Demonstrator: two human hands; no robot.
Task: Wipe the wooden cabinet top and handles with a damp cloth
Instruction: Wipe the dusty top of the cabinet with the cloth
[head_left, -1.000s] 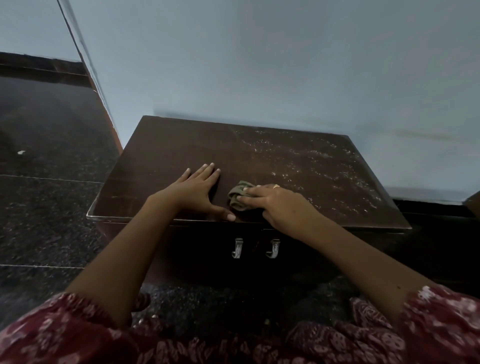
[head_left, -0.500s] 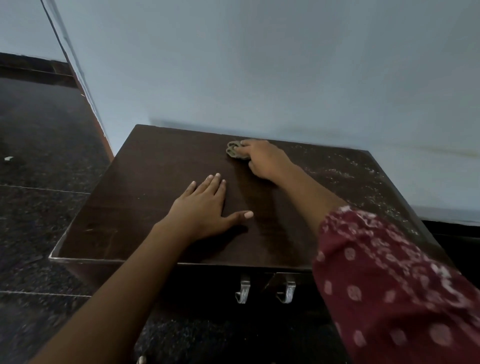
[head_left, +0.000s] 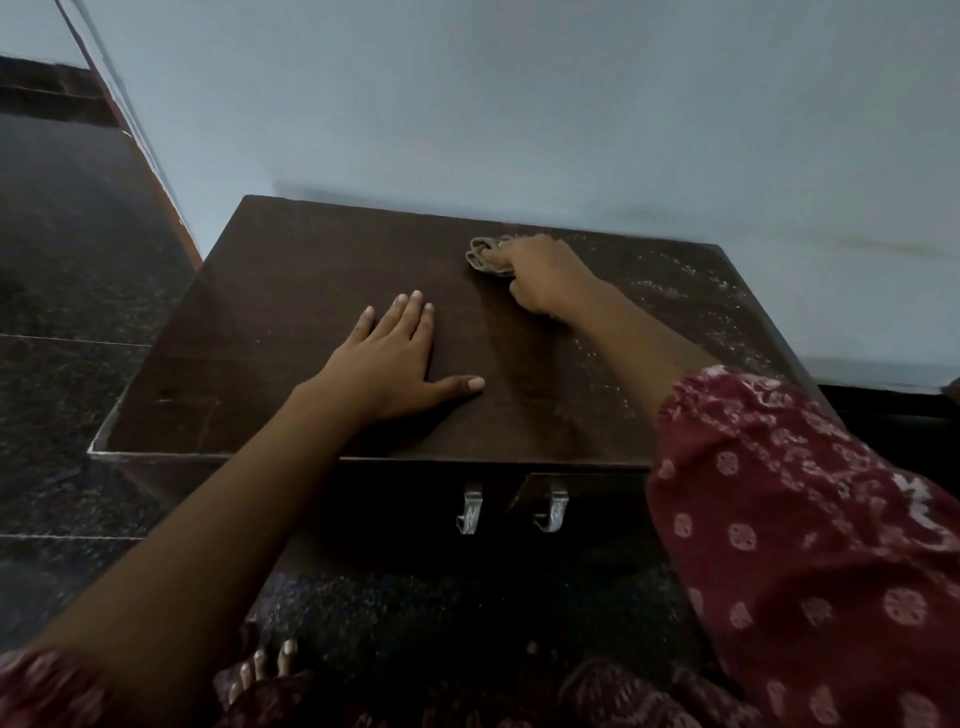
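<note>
Right hand (head_left: 540, 273) clenches bunched cloth (head_left: 485, 255) at cabinet top (head_left: 291, 291) back edge, centre. Dusty patch lies right of it, toward back-right corner. Left hand (head_left: 387, 364) flat, released, front-centre.

A single head-worn wide-angle view looks forward and steeply down from close above the cabinet top (head_left: 311, 291), facing the pale wall (head_left: 519, 104) behind it, with dark floor (head_left: 78, 260) at left.

Left hand (head_left: 395, 358) flat, palm down, fingers spread, beside the right forearm. Right hand (head_left: 540, 270) extended forward, fingers curled shut.
</note>
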